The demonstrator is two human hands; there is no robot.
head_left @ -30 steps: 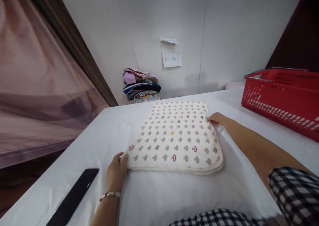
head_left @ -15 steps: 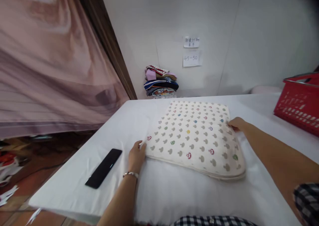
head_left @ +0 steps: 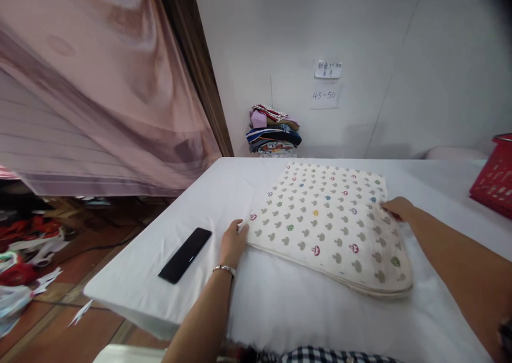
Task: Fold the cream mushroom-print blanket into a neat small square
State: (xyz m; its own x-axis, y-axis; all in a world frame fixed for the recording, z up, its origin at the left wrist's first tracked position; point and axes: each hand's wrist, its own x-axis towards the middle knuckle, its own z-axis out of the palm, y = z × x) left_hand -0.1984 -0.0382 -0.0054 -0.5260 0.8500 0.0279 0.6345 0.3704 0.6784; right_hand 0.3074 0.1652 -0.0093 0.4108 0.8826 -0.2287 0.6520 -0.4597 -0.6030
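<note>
Holding, left: our left hand (head_left: 232,243), with a bracelet (head_left: 225,270) at the wrist, pinches the near left corner of the mushroom-print cloth (head_left: 324,219) between narrowed fingers.
Holding, right: our right hand (head_left: 398,208) grips the cloth's right edge, fingers drawn together on it.
Cloth: it lies spread on our white-covered desk (head_left: 140,283) between both hands, layers showing along its near edge.
Black slab: a phone-like slab (head_left: 186,255) rests on the desk, just left of our left hand.
Red basket: part of a basket (head_left: 494,181) stands beyond our right arm.
Wall: folded clothes (head_left: 274,131) are stacked near it, left of two paper notes (head_left: 326,95).
</note>
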